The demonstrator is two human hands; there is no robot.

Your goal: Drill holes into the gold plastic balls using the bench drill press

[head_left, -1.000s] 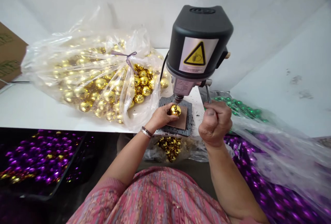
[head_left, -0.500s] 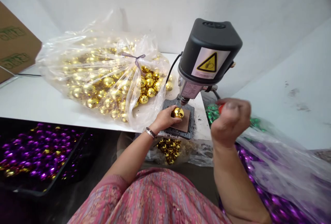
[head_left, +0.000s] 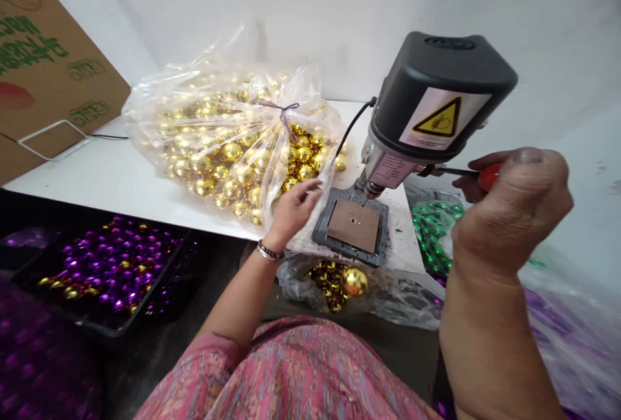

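Note:
My right hand (head_left: 519, 206) is closed around the red knob (head_left: 489, 177) on the lever of a small black drill press (head_left: 444, 96). My left hand (head_left: 297, 210) holds nothing, its fingers apart and pointing toward gold balls (head_left: 305, 154) at the mouth of a clear plastic bag (head_left: 194, 142). Under the drill bit (head_left: 367, 200) lies a brown board (head_left: 354, 222) with a small hole, on the dark metal base (head_left: 323, 232). One shiny gold ball (head_left: 355, 281) shows just below the table's front edge, over a clear bag of gold pieces (head_left: 330, 281).
A cardboard box (head_left: 53, 64) stands at the left on the white table (head_left: 145, 190). Below it is a black bin (head_left: 133, 326) of purple and gold balls. Green balls (head_left: 436, 219) lie right of the table. A black cable (head_left: 352, 125) leaves the drill press.
My left hand has let go of the gold ball and moved left toward the bag. That ball is off the board. My right hand has risen with the lever.

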